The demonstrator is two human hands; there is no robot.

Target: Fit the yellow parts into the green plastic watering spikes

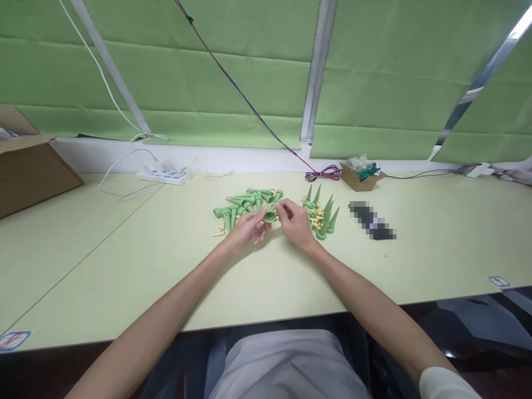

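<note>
1. Head camera view: two bare arms reach forward over a pale green-yellow table (257, 288), converging from the lower corners so that the hands nearly meet near the middle.
2. The left forearm slants up and to the right. The left hand (248, 228) is turned partly palm-up, its thumb stretched along the top and its other fingers curled below.
3. That hand is closed on a green piece (270, 216), whose round, hollow end faces the camera. The piece sits between the two hands; its height above the table is hard to judge.
4. The right forearm slants up and to the left, with a pale sleeve (446, 383) at the lower right. The right hand (296, 221) shows its back, wrist bent inward, fingers folded.
5. Its thumb and index finger come together at the green piece's right edge. I cannot tell whether they pinch the rim or something small.
6. Beyond and beside the left hand lies a jumble of green cones (233, 213), with a few small yellow pieces (219, 230) at its near left edge.
7. Just right of the right hand, pointed green spikes (326, 219) stand upright on their round bases, beside clustered yellow parts (317, 216).
</note>
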